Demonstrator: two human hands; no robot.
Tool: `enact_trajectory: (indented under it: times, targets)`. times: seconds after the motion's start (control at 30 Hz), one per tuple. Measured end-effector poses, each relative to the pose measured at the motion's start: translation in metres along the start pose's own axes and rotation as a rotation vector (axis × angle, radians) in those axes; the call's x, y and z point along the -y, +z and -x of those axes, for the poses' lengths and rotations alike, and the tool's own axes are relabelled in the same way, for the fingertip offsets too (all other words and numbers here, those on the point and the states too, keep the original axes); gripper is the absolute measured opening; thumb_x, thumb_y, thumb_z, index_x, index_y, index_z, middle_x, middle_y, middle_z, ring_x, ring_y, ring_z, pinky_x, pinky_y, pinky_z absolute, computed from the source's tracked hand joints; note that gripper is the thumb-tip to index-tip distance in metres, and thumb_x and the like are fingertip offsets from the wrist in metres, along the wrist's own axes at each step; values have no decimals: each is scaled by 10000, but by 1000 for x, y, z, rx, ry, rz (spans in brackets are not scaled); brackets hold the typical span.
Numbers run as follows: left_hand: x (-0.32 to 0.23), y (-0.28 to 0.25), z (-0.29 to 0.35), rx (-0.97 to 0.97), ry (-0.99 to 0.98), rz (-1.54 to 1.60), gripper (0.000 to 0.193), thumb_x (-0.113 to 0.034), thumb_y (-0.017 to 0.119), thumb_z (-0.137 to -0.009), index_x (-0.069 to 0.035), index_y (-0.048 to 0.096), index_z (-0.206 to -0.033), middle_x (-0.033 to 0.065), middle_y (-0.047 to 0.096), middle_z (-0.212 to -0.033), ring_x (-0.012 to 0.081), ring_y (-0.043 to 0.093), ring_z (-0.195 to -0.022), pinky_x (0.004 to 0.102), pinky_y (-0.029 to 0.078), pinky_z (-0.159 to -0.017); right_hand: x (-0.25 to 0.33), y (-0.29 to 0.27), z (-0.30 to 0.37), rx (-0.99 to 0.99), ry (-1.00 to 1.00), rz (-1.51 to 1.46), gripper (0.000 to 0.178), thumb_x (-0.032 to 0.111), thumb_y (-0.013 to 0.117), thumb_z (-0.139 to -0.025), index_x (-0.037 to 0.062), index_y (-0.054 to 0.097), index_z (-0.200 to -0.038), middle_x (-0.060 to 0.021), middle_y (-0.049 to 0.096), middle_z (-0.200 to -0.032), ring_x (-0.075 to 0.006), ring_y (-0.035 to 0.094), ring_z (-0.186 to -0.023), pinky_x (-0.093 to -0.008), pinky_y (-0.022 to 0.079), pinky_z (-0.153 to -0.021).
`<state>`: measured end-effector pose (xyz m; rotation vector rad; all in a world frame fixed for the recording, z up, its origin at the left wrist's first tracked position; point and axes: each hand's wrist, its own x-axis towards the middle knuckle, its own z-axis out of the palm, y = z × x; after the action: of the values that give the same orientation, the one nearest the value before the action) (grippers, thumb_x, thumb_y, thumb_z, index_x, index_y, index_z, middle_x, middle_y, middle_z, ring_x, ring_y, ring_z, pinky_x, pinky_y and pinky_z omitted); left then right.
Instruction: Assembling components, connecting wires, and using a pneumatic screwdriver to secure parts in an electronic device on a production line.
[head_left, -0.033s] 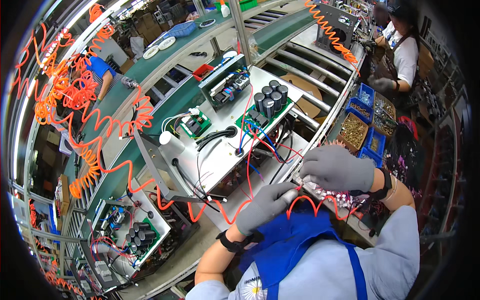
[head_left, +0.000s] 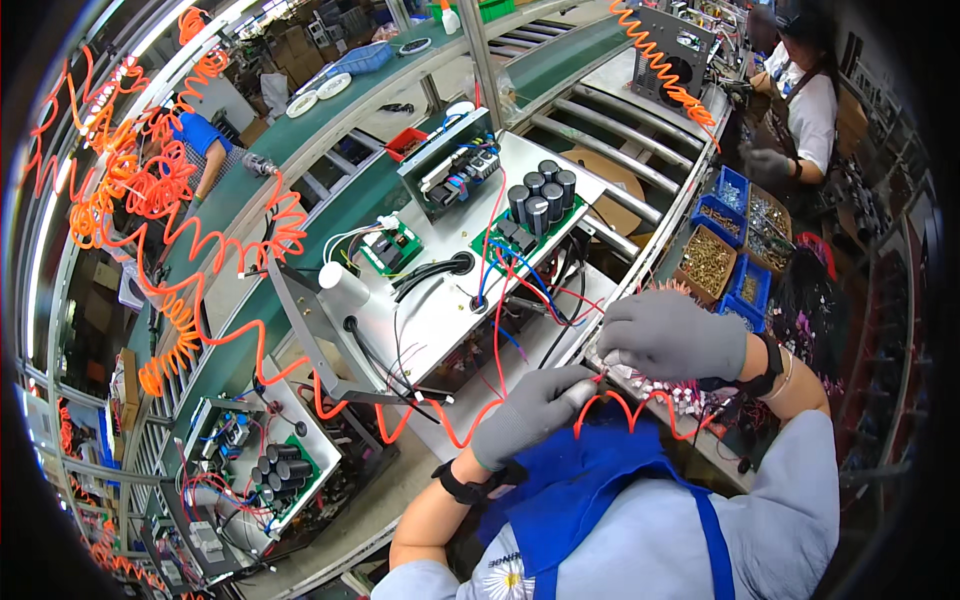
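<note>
Grey knit gloves covered both hands. The left hand [head_left: 535, 408] was curled nearly shut, pinching a thin red wire [head_left: 597, 380] at the near edge of the open silver metal chassis [head_left: 440, 310]. The right hand [head_left: 672, 335] was cupped loosely, fingertips touching the same wire. Blue plastic bins of brass screws [head_left: 722, 250] stood just beyond the right hand.

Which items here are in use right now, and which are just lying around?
In use:
left hand
right hand
red wire
metal chassis
capacitor board

Lying about:
screw bins
orange coiled hose
second chassis
cardboard disc
</note>
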<state>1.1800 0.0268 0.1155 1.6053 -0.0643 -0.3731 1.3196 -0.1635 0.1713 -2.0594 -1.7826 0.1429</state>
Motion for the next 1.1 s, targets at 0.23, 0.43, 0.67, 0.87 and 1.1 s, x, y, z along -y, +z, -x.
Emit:
enact_trajectory:
  times: [0.23, 0.43, 0.67, 0.87, 1.1]
  targets:
    - [-5, 4, 2, 54, 41, 113, 293, -232, 517, -981, 20, 629, -1076, 4, 545, -797, 63, 468, -729, 231, 390, -639, -16, 6, -10, 207, 57, -366, 170, 193, 616, -879, 101, 660, -1016, -86, 625, -877, -283, 617, -864, -387, 497, -756]
    - [-9, 0, 5, 87, -25, 180, 293, -252, 538, -969, 4, 655, -1050, 13, 591, -771, 59, 517, -691, 211, 405, -613, -26, 11, -13, 259, 10, -649, 230, 204, 596, -906, 44, 647, -1062, -130, 646, -933, -276, 625, -893, -379, 483, -804]
    - [-13, -2, 7, 64, -70, 220, 298, -271, 594, -932, -2, 688, -1018, 19, 629, -751, 68, 581, -684, 207, 426, -588, -25, 14, -11, 226, -7, -820, 273, 244, 587, -944, 4, 633, -1065, -120, 643, -953, -247, 611, -911, -368, 472, -828]
    - [-8, 7, 6, -29, 87, 320, 296, -254, 616, -921, 18, 688, -1014, 34, 644, -756, 71, 571, -668, 210, 431, -581, -22, 24, -1, 174, 100, -920, 264, 252, 595, -949, 16, 638, -1058, -93, 637, -969, -194, 601, -926, -341, 468, -838]
    - [-4, 20, 6, -343, 159, 109, 220, -183, 673, -887, 22, 707, -962, 36, 646, -726, 84, 576, -651, 242, 454, -578, -14, 35, 5, 56, 192, -1053, 222, 203, 587, -953, 9, 646, -1044, -45, 638, -935, -109, 580, -908, -290, 471, -822]
